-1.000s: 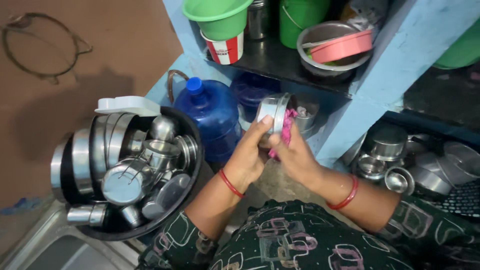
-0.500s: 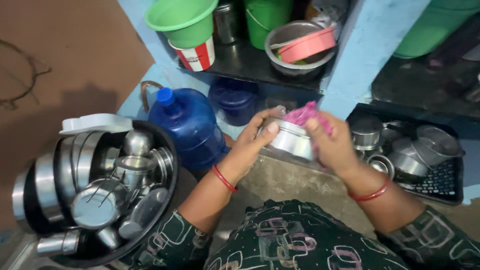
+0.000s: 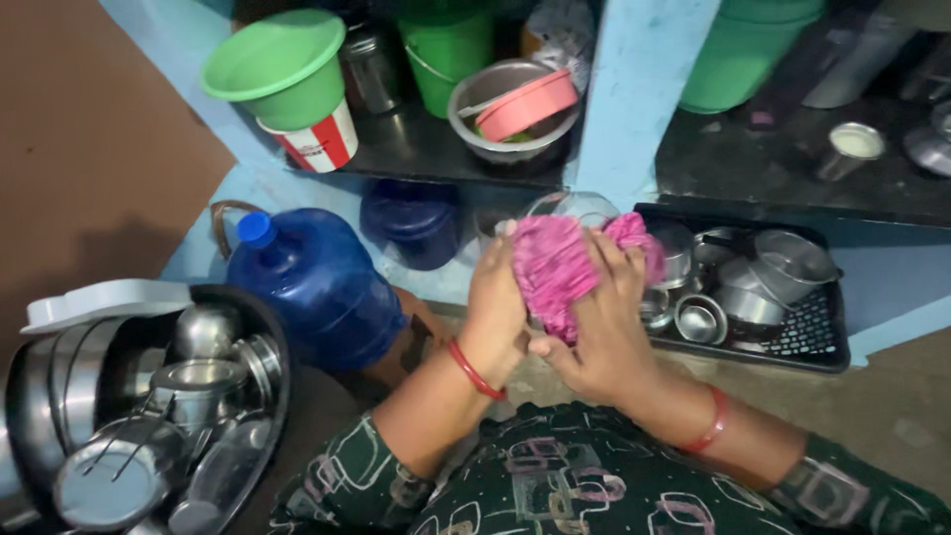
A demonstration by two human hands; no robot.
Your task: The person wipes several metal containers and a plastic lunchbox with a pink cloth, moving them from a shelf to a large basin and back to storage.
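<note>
Both forearms reach forward and converge in front of the chest, elbows bent, sleeves pushed back to mid-forearm. The left hand (image 3: 495, 307) stands edge-up, palm turned inward, fingers curled in a closed grip. The right hand (image 3: 599, 317) lies palm-down opposite, fingers (image 3: 612, 266) spread and pressing. The two thumbs nearly touch. A red bangle circles each wrist.

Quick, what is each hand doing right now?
Left hand: closed on the pink cloth, gripping its left side.
Right hand: closed on the same pink cloth, fingers spread over it.
</note>
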